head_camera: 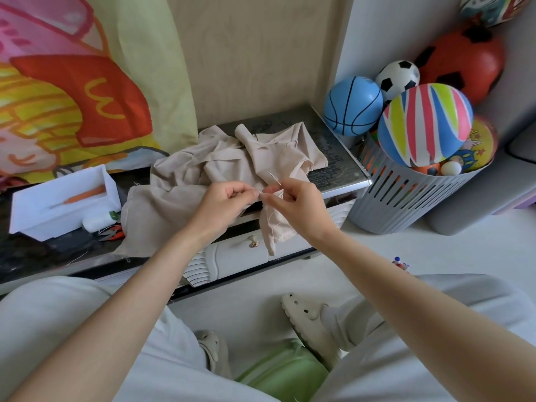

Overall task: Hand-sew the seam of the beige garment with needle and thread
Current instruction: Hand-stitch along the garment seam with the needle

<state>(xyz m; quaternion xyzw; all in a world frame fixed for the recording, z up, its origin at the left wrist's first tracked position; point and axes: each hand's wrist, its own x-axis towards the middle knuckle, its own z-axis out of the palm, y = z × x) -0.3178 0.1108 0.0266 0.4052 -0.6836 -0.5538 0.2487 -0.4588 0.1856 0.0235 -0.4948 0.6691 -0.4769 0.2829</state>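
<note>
The left grip [229, 201] has its fingers curled and pinches a fold of the garment [226, 161] between thumb and forefinger. Its fingertips nearly meet those of the right grip [298, 204]. The right grip pinches the needle [275, 179] between thumb and forefinger. The needle slants up and away from the grip, and only its upper part shows, the rest being hidden in the fingers. I cannot tell which end is the point or whether it has entered the cloth. The thread is too thin to make out.

The garment lies crumpled on the dark surface [342, 158] just beyond both grips. It is heaped in folds, so its shape is hard to read. One hemmed strip hangs straight down under the grips, over the front edge and across a drawer front. The left grip covers the spot where the strip joins the heap.

Well to the left of the left grip stands a white box [63, 198] holding a thin orange thing that is blurred through the box wall. Below the box is a white roll [92, 223] and a red-handled tool [113, 233], partly hidden under the cloth's edge.

Right of the right grip, off the surface, a slotted basket [406, 198] is piled with balls. A striped ball [425, 124] lies on top and a blue ball [352, 105] sits beside it. Other balls are half covered or cut off by the frame.
</note>
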